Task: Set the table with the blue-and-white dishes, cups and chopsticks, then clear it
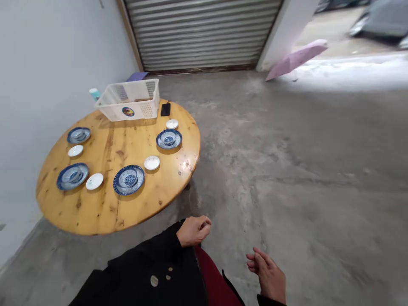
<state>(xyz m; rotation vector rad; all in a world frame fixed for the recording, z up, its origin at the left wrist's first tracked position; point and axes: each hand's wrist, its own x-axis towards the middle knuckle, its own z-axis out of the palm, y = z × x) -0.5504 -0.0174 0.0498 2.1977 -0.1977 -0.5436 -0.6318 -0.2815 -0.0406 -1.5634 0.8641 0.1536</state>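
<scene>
My left hand (pixel 194 230) hangs low in front of my black jacket with its fingers curled loosely inward, and nothing shows in it. My right hand (pixel 269 276) is at the bottom right above the concrete floor, fingers relaxed and slightly apart, holding nothing. Both hands are clear of the round wooden table (pixel 105 212) to my left. On the table stand several blue patterned plates with bowls on them, such as the nearest plate (pixel 128 179), each with a small white saucer (pixel 152 162) beside it.
A white plastic basket (pixel 130 100) and a black phone (pixel 165 109) sit at the table's far side, a teal cup (pixel 94 93) behind the basket. A white wall runs on the left, a metal roller shutter (pixel 200 34) ahead. A pink umbrella (pixel 296 58) lies by the opening.
</scene>
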